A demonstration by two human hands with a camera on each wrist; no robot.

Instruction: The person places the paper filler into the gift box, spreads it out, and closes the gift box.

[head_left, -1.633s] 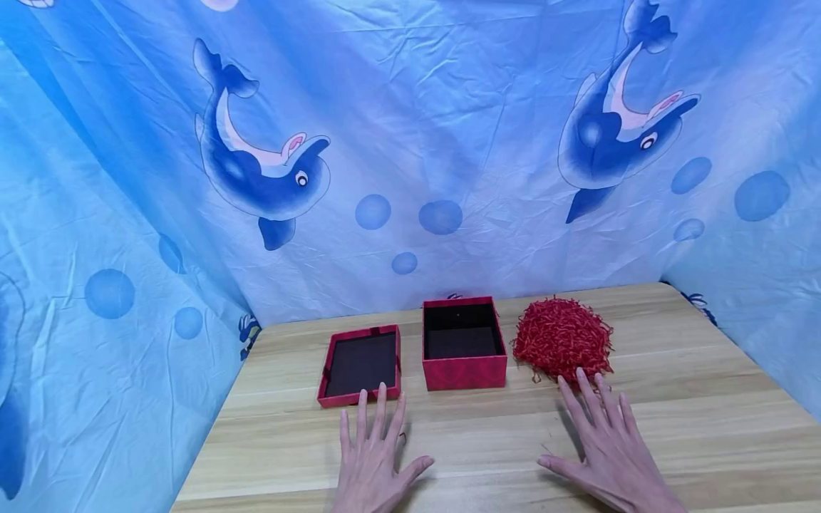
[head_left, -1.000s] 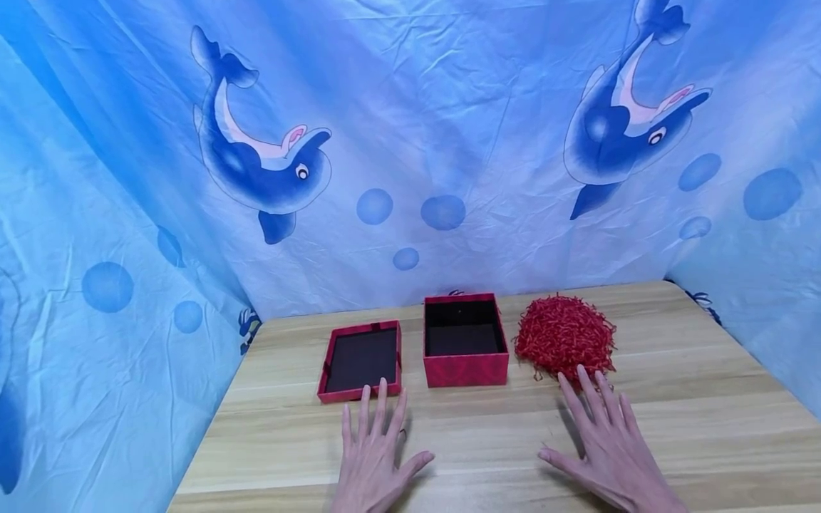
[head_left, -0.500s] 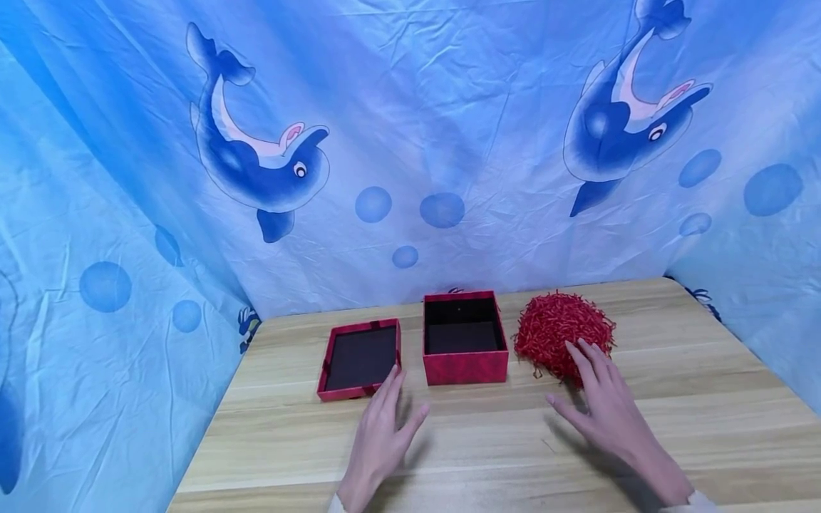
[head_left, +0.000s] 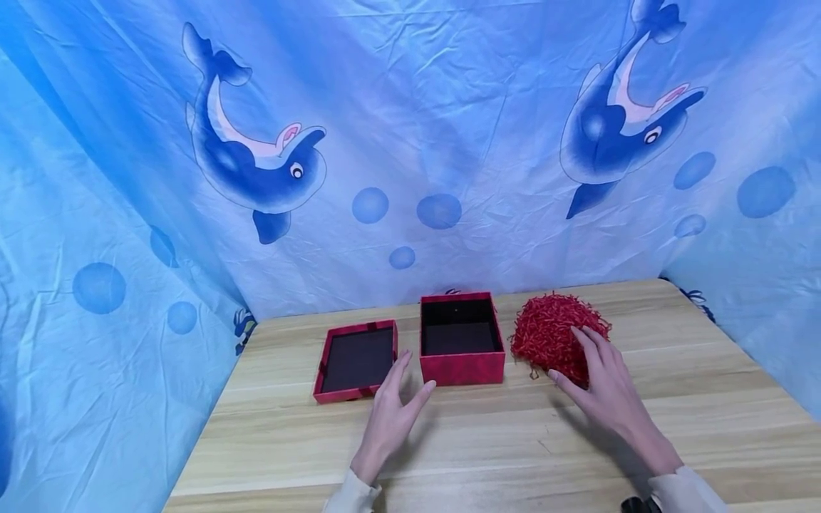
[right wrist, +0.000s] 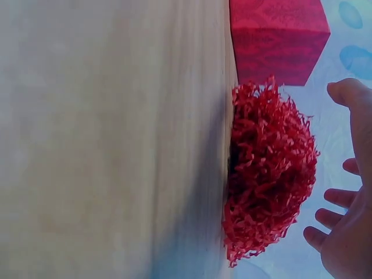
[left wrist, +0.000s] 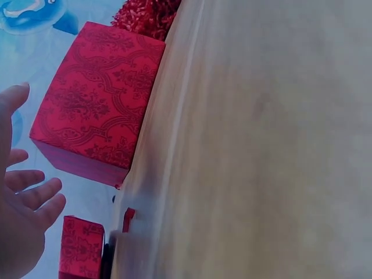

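Note:
A red patterned box (head_left: 463,370) with a black inside stands open-topped at the back middle of the table. Left of it lies its shallow red lid (head_left: 359,356), black inside facing up. Right of the box sits a mound of red crinkled paper shred (head_left: 553,329). My left hand (head_left: 393,413) hovers between the lid and the box, fingers spread and holding nothing; the left wrist view shows the box (left wrist: 96,96) beyond the thumb. Over the near right side of the shred is my right hand (head_left: 603,381), its fingers relaxed and apart, with the shred (right wrist: 270,168) beside them in the right wrist view.
The wooden table (head_left: 474,456) has stray shred bits near its middle. A blue cloth backdrop (head_left: 410,142) with printed dolphins hangs behind and at both sides. Something black (head_left: 638,504) shows at the right sleeve (head_left: 686,490).
Both hands have lifted from lying flat with fingers spread and moved forward. The left is now by the lid and box, the right over the shred. Box, lid and shred stay in place.

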